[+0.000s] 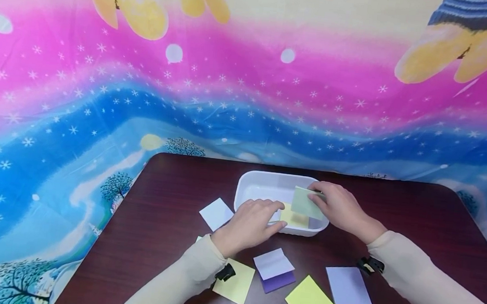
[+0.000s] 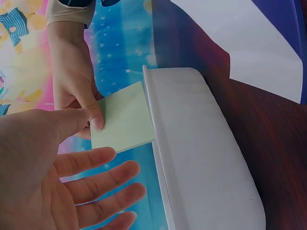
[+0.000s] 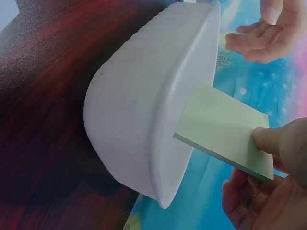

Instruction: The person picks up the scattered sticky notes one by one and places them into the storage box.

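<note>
My right hand (image 1: pixel 340 209) pinches a pale green sticky note pad (image 3: pixel 223 129) between thumb and fingers, over the right end of a white plastic tub (image 1: pixel 258 182). In the right wrist view the pad's far corner overlaps the tub's rim. My left hand (image 1: pixel 250 222) hovers over the tub's near left side, its fingers spread and holding nothing, as the left wrist view shows. Inside the tub lies a yellow sticky pad (image 1: pixel 294 219), partly hidden behind the green one.
On the dark wooden table (image 1: pixel 169 203) around the tub lie a white pad (image 1: pixel 216 214), a pale yellow pad (image 1: pixel 238 286), a lilac-and-purple folded pad (image 1: pixel 274 265), a bright yellow pad (image 1: pixel 310 302) and a lavender pad (image 1: pixel 350 287). A patterned cloth (image 1: pixel 249 85) hangs behind.
</note>
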`<state>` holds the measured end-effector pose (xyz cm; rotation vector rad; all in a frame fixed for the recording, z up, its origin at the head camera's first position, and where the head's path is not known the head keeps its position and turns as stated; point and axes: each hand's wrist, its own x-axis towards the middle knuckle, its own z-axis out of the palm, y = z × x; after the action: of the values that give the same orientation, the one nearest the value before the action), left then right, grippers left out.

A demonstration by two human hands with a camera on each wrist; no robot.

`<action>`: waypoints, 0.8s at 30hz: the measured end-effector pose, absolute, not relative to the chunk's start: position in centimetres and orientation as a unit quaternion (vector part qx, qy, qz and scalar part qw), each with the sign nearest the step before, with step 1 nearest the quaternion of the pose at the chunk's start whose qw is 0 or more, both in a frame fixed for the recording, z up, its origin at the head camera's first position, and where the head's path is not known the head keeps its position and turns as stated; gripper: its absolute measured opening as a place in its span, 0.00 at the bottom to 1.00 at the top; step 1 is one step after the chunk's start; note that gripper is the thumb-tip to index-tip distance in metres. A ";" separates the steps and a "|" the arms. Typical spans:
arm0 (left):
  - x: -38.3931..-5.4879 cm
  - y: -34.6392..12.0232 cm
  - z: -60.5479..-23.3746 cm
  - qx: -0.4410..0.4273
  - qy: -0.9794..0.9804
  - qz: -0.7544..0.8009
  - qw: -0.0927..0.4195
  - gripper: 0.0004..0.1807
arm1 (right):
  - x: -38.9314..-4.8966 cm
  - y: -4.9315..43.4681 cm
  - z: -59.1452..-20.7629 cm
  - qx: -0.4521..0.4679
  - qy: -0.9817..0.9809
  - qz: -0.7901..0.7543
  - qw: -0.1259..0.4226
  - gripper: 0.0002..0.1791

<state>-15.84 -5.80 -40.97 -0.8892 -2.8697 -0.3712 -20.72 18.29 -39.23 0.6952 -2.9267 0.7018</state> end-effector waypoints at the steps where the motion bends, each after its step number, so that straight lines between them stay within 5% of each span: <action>1: -15.9 -5.9 -41.0 -0.293 -0.947 -0.123 0.058 0.23 | -20.8 18.2 -39.3 0.225 -0.947 0.227 0.026 0.10; 24: -16.0 -6.3 -41.0 -0.276 -0.952 -0.120 0.057 0.23 | -22.6 17.1 -40.9 0.228 -0.950 0.213 -0.015 0.09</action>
<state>-16.04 -6.31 -40.96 -0.8383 -2.8866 -0.3636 -22.56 17.14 -40.89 0.7221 -3.0144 0.6751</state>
